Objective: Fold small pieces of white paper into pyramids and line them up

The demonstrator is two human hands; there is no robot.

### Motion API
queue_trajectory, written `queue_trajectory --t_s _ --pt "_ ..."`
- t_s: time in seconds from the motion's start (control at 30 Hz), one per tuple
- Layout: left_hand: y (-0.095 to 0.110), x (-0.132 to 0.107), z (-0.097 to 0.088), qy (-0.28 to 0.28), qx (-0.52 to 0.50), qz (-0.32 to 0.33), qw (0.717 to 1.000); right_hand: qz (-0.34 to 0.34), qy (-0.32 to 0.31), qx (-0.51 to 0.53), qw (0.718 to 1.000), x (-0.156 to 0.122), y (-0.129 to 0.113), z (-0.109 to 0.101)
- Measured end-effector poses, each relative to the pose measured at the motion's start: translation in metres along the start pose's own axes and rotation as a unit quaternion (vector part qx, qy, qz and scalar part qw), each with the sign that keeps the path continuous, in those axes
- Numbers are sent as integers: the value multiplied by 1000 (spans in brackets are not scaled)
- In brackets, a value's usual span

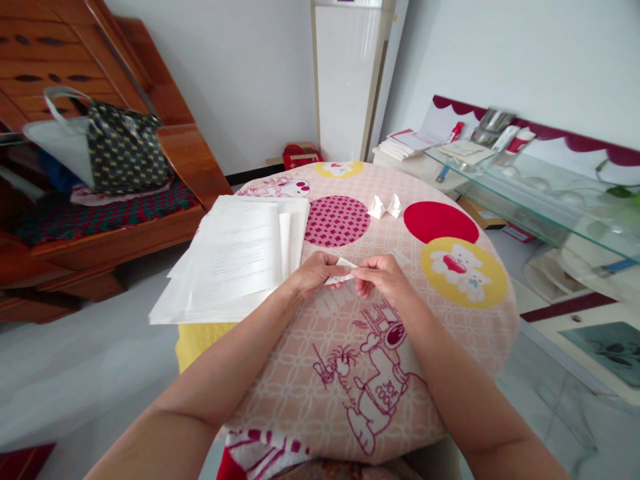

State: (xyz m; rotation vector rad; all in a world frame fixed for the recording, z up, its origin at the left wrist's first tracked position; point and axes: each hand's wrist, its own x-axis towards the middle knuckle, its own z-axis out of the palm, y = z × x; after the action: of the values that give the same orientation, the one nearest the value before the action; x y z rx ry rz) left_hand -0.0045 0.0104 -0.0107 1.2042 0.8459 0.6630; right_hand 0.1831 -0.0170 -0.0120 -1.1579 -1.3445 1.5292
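Held at centre of frame, between both hands: paper [346, 263], small and white. Pinched at left by left hand [317, 272], thumb laid flat across the top, fingers partly hidden beneath. Pinched at right end by right hand [383, 275], thumb and forefinger drawn close together, other fingers curled under. Narrow grip on both sides. Clear of cloth [310, 363] or resting on it: cannot tell.

Seen above and right of centre: two folded papers [376, 207], white, peaked, side by side; cannot tell whether touching. Stacked left of centre: sheets [240, 257], white, edges uneven, faint print on top one, reaching past left edge of cloth, above yellow fabric [200, 343].

Printed on cloth: red circle at right, yellow circle with bears overlapping its lower edge, dog figure lettered "JOE COOL" at lower centre.

Placed at upper left: dark patterned bag [127, 148], on wooden bench [115, 237]. Piled at upper right: booklets [406, 143], beside glass shelf [543, 197].
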Motion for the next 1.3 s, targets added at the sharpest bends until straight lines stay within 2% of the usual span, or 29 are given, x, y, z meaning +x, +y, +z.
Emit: queue_trajectory --t_s 0.3,0.63,0.8,0.97,1.3 --pt "5 -2 -8 7 9 -60 998 0 46 42 998 -1 -10 -19" --pt "3 -1 -10 -16 11 -15 1000 20 40 79 996 0 -9 -25" --pt "3 0 -6 -5 -31 -20 999 14 41 73 996 1 -8 -16" --pt "1 2 -1 3 -4 -17 1000 18 39 66 997 1 -6 -7" --pt "3 1 -1 30 7 6 999 47 24 97 994 2 -6 -15"
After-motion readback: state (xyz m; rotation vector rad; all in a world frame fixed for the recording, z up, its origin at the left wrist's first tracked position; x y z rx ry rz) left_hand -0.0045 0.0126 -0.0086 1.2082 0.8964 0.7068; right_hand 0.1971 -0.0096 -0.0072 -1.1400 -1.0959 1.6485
